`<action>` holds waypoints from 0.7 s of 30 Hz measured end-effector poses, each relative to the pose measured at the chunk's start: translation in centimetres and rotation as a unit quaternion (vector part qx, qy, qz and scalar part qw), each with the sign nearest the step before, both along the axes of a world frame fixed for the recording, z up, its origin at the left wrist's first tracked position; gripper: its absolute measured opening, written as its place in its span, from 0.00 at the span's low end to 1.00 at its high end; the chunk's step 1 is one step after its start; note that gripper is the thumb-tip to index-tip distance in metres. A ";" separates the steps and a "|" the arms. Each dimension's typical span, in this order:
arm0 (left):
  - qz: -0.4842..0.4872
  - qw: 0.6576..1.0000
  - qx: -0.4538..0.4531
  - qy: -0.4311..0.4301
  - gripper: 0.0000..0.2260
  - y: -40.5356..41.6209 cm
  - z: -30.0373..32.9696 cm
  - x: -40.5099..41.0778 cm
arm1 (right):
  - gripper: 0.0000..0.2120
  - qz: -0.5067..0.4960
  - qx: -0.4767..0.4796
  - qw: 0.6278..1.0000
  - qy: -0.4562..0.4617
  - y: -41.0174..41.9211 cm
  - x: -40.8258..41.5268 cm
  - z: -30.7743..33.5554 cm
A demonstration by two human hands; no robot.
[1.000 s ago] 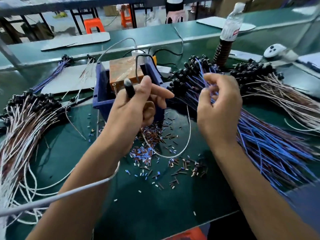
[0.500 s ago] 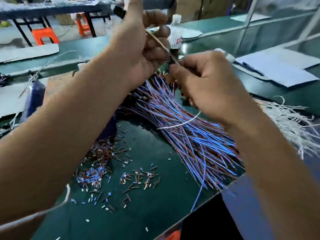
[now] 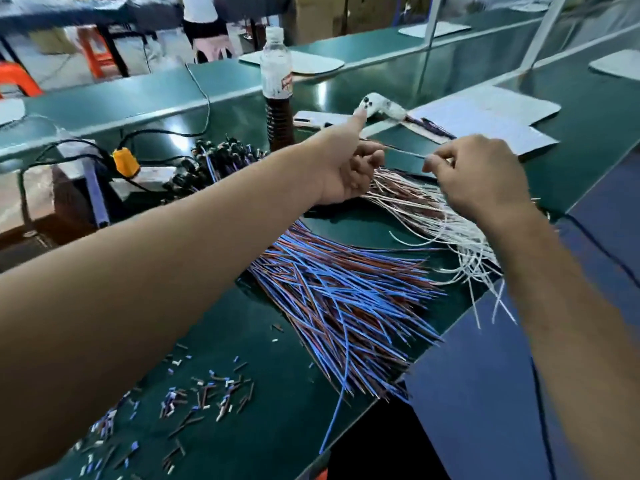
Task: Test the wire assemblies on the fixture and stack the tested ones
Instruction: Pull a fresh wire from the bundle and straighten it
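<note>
Both hands hold one thin wire assembly stretched between them above the white-and-brown wire pile at the right. My left hand curls its fingers round one end, thumb up. My right hand pinches the other end. A fan of blue-and-brown wire assemblies lies nearer, with black connector ends at its far side. The blue test fixture with a yellow plug stands at the far left, partly out of view.
A plastic bottle stands behind the hands, with a white controller and paper sheets to its right. Cut insulation bits litter the green table, whose front edge runs diagonally at the right.
The view has swung right. Both hands moved from the blue wire pile by the fixture across to the white-and-brown pile, carrying a wire between them. The black probe in the left hand is no longer seen.
</note>
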State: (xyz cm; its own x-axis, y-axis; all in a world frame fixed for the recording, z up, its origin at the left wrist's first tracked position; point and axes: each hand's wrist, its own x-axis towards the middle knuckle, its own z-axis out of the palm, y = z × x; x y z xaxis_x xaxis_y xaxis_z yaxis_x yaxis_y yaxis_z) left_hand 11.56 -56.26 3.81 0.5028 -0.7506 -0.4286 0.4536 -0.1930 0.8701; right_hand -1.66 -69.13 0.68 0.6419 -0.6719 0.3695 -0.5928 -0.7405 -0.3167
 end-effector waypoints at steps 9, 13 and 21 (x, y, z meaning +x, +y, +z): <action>0.018 0.992 -0.037 -0.119 0.16 7.2 0.6 2.4 | 0.20 0.017 -0.034 0.998 0.055 1.4 2.5 -2.1; 0.075 0.957 -0.168 -0.224 0.10 15.8 1.5 2.6 | 0.14 0.228 -0.028 0.973 0.023 11.5 5.0 0.0; 0.535 0.730 -0.032 -0.424 0.13 38.1 -3.0 1.4 | 0.18 0.568 0.013 0.812 0.132 31.6 6.1 -2.7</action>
